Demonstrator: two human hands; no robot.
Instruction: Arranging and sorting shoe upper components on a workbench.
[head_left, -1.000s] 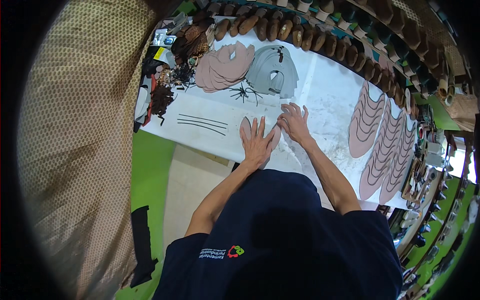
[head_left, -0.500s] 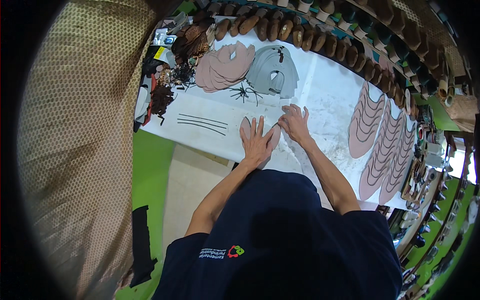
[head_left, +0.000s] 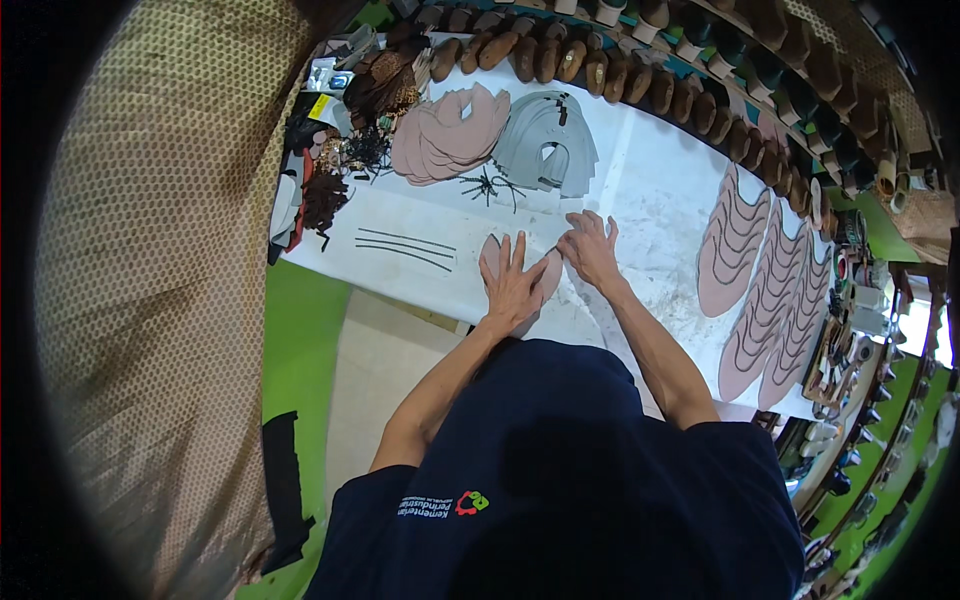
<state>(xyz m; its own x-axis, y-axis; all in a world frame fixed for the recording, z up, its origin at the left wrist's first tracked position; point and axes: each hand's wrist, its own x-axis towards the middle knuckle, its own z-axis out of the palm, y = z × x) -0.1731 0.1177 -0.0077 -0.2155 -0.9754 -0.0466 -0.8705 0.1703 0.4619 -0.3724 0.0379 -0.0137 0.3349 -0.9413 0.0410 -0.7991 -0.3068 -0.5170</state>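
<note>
A pink shoe-upper piece (head_left: 552,279) with a curved top edge lies at the table's near edge, partly hidden under my left hand (head_left: 513,290). That hand is flat on it, fingers spread and holding nothing. At the piece's right tip, my right hand (head_left: 590,250) has its thumb and fingertips pinched on what looks like the end of a thin dark cord; the fingers hide most of it. To the left, three dark cords (head_left: 405,241) lie side by side. Beyond my hands is a small tangle of dark cords (head_left: 487,186).
Overlapping pink pieces (head_left: 445,140) and a grey stack (head_left: 525,150) lie at the back. Rows of dark-edged pink pieces (head_left: 722,285) cover the right side. Wooden shoe lasts (head_left: 640,85) line the far edge. Clutter (head_left: 325,195) fills the left end of the white table (head_left: 640,180).
Both hands keep nearly the same place on the pink piece. The right hand's fingers shift very slightly at its tip.
</note>
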